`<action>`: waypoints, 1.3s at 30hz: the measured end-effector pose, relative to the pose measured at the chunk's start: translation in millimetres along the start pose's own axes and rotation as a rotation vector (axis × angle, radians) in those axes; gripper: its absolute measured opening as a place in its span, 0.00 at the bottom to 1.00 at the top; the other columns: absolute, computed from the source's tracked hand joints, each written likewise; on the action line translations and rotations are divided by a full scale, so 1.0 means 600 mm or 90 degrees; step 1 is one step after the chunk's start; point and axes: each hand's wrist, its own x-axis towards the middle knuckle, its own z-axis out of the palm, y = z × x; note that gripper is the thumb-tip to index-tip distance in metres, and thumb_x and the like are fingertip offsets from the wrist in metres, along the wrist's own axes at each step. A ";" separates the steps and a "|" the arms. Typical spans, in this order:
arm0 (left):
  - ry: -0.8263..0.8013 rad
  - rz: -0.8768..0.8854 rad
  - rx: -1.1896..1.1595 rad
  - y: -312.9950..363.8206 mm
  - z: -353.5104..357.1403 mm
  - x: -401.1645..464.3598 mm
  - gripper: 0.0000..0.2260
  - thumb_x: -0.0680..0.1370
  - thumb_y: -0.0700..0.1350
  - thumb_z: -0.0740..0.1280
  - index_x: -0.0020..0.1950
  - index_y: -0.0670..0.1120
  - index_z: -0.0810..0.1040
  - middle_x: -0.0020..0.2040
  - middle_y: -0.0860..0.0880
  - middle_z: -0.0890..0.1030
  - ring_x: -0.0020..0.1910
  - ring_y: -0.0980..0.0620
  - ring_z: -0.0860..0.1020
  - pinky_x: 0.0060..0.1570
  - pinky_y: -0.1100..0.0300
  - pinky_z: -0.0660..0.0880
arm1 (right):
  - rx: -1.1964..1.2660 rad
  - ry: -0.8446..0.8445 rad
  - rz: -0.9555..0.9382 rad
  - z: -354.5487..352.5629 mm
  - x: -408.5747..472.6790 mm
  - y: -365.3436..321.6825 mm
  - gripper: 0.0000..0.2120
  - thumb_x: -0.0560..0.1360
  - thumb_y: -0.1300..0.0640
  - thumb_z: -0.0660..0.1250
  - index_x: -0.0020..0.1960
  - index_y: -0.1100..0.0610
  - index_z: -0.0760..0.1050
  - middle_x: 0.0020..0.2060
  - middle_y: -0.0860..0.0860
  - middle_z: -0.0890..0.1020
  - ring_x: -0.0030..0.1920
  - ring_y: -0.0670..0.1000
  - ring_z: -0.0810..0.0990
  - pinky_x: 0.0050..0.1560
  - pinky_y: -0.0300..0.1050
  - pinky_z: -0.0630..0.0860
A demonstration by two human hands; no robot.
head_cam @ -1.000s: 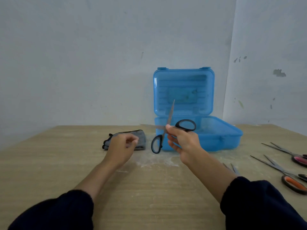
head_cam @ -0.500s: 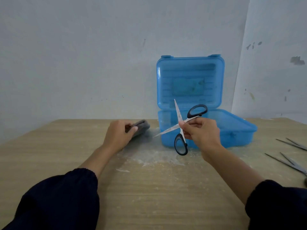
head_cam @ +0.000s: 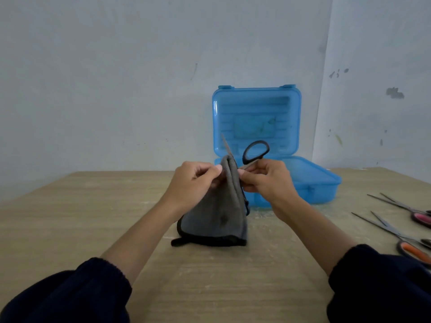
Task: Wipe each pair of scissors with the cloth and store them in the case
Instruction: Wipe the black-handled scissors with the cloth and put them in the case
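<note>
My left hand pinches a grey cloth by its top fold, and the cloth hangs down to the table. My right hand holds black-handled scissors against the cloth. One black loop sticks up above my fingers and one blade tip pokes out above the fold; the rest is hidden behind the cloth. Just behind my hands stands the blue plastic case, lid upright and open.
Pink-handled scissors and orange-handled scissors lie with blades spread at the table's right edge. The wooden table meets a pale wall close behind the case.
My left hand has lifted the cloth off the table and brought it to the scissors. My right hand has moved the scissors against the cloth.
</note>
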 end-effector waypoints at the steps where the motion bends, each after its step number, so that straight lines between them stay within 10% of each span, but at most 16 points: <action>1: 0.007 0.016 0.006 -0.001 0.001 -0.003 0.08 0.75 0.47 0.66 0.44 0.44 0.83 0.42 0.46 0.85 0.46 0.51 0.82 0.53 0.57 0.77 | 0.013 -0.009 0.015 -0.001 0.001 -0.001 0.05 0.70 0.61 0.73 0.38 0.61 0.79 0.31 0.50 0.81 0.32 0.44 0.81 0.34 0.36 0.77; 11: 0.112 0.111 0.087 -0.001 0.018 -0.016 0.08 0.70 0.47 0.72 0.47 0.48 0.79 0.40 0.57 0.81 0.41 0.64 0.78 0.39 0.78 0.68 | 0.039 -0.056 -0.019 0.005 -0.005 -0.011 0.06 0.70 0.60 0.71 0.35 0.59 0.79 0.25 0.45 0.80 0.27 0.39 0.77 0.32 0.31 0.71; 24: -0.055 0.066 -0.014 0.002 -0.002 -0.006 0.06 0.75 0.43 0.66 0.46 0.41 0.81 0.43 0.44 0.83 0.41 0.55 0.78 0.45 0.65 0.73 | 0.056 -0.025 -0.086 -0.012 -0.003 -0.027 0.07 0.71 0.63 0.71 0.34 0.61 0.78 0.29 0.55 0.80 0.29 0.46 0.78 0.35 0.35 0.75; 39: -0.062 0.137 0.094 0.000 -0.005 -0.003 0.06 0.74 0.47 0.66 0.37 0.54 0.74 0.32 0.57 0.77 0.32 0.64 0.73 0.37 0.71 0.69 | 0.110 -0.042 -0.075 0.003 -0.007 -0.024 0.06 0.70 0.65 0.71 0.35 0.66 0.79 0.28 0.54 0.80 0.30 0.46 0.79 0.34 0.34 0.76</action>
